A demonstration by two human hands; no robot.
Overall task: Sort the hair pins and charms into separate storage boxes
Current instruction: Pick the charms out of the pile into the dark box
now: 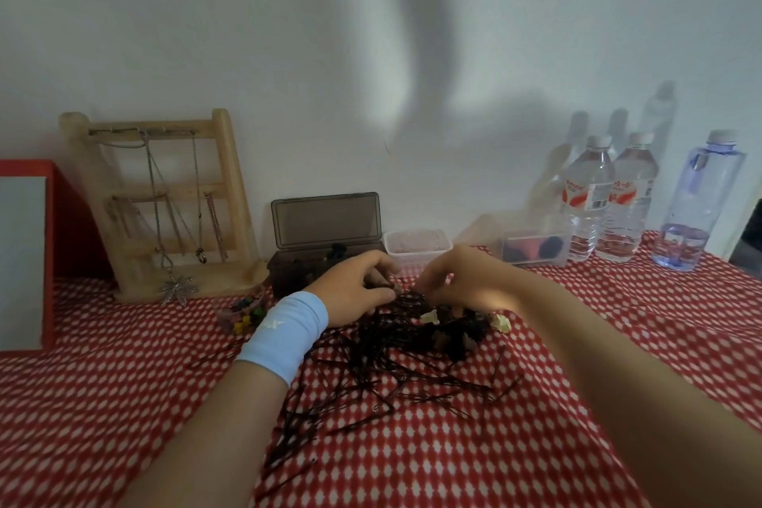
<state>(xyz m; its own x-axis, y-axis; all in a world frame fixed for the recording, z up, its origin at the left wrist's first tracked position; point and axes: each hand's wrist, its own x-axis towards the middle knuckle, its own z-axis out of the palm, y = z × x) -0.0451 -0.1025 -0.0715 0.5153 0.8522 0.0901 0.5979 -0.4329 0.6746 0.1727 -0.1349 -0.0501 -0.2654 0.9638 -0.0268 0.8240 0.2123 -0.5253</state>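
Hair pins sprawl across the tabletop's middle; my left hand pinches a small brown piece; my right hand curls into the heap, hold unclear.

White wall, soft shadows across it. Worktop in red-white check cloth. Wooden necklace rack against wall; red box left of rack, water bottles far right of rack.

The tablecloth is red with white dots. The hair pins are black, the wristband pale blue.
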